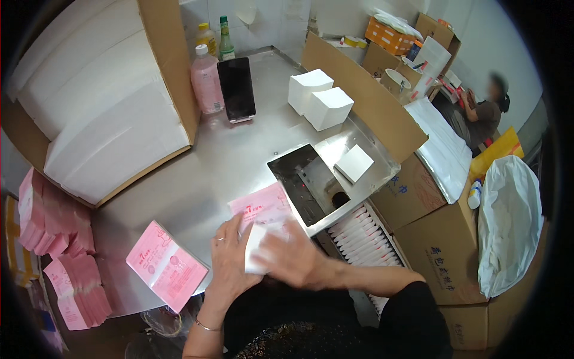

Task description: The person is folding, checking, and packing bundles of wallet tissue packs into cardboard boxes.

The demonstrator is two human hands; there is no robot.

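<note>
My left hand, with a ring and a bracelet, is closed on a small white folded tissue pad in front of my body. A pink printed wrapper lies just beyond the pad, partly covered by my fingers. My right hand is over the pad's right side, smeared by motion, so its fingers cannot be made out. Left of my left hand, a stack of pink printed wrappers rests on the metal table. Ahead of my right hand is a rectangular opening in the tabletop.
White tissue stacks stand at the far right, and a smaller one beside the opening. A carton of white tissue fills the left. Phone and bottles stand behind. Filled packs sit lower right; another person sits beyond.
</note>
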